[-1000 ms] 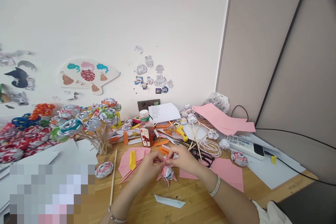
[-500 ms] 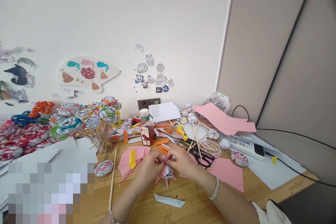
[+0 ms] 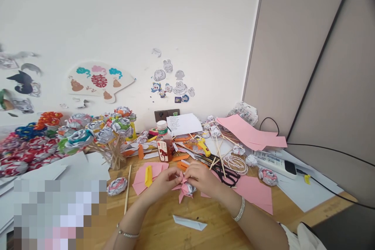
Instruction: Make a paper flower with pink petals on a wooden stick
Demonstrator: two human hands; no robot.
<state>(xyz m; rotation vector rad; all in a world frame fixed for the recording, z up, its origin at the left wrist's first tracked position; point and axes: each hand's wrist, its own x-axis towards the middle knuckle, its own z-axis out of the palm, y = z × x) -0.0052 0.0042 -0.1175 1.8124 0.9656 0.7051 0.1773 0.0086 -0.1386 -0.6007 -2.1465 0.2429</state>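
Observation:
A pink and white folded paper flower (image 3: 185, 192) with pointed pink petals is between my hands, just above the wooden table. My left hand (image 3: 164, 183) pinches its pink paper from the left. From the right, the fingers of my right hand (image 3: 202, 177) grip its upper edge and hide part of it. Below the flower lies a folded white paper strip (image 3: 190, 222). Left of my left hand are pink paper sheets (image 3: 140, 179) with a yellow folded paper piece (image 3: 148, 175) on top.
A drink bottle (image 3: 164, 142) stands behind my hands. Black-handled scissors (image 3: 230, 177), a pearl string (image 3: 236, 164) and a yellow glue gun (image 3: 203, 146) lie to the right. Paper flowers on sticks (image 3: 79, 138) crowd the left. A power strip (image 3: 277, 164) with cables is at right.
The flower has turned and tilted between my hands, so more of its pink petals show. My left hand has shifted slightly, with its forearm moved left. The white strip stays put.

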